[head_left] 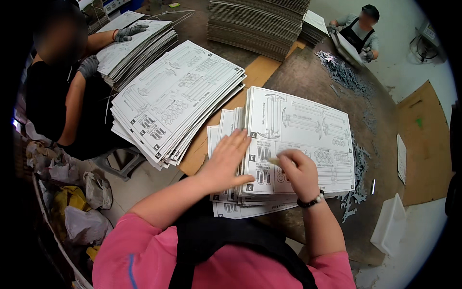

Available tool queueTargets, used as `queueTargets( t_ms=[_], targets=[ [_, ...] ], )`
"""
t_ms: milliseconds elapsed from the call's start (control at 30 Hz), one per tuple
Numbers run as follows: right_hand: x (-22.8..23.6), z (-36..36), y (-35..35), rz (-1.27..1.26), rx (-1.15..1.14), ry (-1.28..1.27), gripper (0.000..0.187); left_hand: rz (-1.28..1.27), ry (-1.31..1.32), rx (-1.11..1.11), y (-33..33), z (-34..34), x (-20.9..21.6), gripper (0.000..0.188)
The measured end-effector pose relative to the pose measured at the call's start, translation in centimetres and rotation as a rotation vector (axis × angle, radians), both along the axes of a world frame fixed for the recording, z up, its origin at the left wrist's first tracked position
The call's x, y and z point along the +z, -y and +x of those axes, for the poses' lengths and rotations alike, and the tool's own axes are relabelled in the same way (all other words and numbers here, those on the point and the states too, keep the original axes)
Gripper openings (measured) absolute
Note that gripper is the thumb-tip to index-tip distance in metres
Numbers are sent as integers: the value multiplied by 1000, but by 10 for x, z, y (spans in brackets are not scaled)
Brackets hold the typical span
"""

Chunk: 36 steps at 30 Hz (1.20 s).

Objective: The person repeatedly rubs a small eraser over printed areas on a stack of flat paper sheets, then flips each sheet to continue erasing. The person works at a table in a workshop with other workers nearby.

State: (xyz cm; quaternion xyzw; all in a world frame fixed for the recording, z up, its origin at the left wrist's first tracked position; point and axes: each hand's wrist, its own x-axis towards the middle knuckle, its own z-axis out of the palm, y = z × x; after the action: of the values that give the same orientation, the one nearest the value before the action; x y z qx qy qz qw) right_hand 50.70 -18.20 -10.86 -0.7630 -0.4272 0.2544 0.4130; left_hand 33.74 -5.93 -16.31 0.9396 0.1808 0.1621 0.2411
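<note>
**Left hand (pixel 226 159) on the printed stack (pixel 313 130), right hand (pixel 301 176) above its top sheet**

Room: I log a white wall (pixel 385 58) beyond the printed stack, my landmark throughout. A brown table (pixel 288 79) carries it and stretches away past its far side. Beyond it stands a tall pile of cardboard (pixel 255 31); to its left, a fanned pile of similar sheets (pixel 178 86). One gloved co-worker (pixel 55 101) sits left of that pile; another (pixel 363 36), in a cap, holds a panel (pixel 347 48) far off to the right. Filled plastic bags (pixel 89 219) lie on the floor, well left of the stack. Grey wrench-shaped pieces (pixel 344 74) spread beyond and along its right side; a white tray (pixel 389 225) sits lower right of it.

Hands: I read the left as open, fingers extended, laid along the stack's left edge, thumb toward the top sheet. The right is bent at the wrist, fingers curled inward over the sheet's lower half. A small yellowish bit (pixel 274 160) shows at its fingertips; I cannot tell whether it is gripped.
</note>
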Motion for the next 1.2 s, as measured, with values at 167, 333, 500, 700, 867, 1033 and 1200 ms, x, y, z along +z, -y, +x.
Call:
queueTargets(
  t_ms=[167, 333, 500, 700, 867, 1033, 1200],
  targets=[
    [-17, 7, -31, 14, -17, 38, 20, -320, 81, 67, 6, 17, -21, 86],
    [-11, 16, -41, -210, -85, -321, 21, -373, 114, 45, 7, 16, -30, 88],
    [-1, 3, -59, -158, 337, 637, 16, -422, 133, 55, 9, 20, -35, 87],
    [9, 7, -59, -196, 250, 430, 17, -372, 107, 52, 7, 16, -33, 89],
    [1, 20, -41, -253, -50, -53, 19, -371, 121, 46, 6, 18, -36, 90],
    [0, 26, -45, -325, -95, -190, 20, -374, 117, 41, 7, 17, -35, 90],
    [7, 7, -56, -249, 414, 824, 15, -367, 139, 76, 10, 19, -38, 87]
  ],
)
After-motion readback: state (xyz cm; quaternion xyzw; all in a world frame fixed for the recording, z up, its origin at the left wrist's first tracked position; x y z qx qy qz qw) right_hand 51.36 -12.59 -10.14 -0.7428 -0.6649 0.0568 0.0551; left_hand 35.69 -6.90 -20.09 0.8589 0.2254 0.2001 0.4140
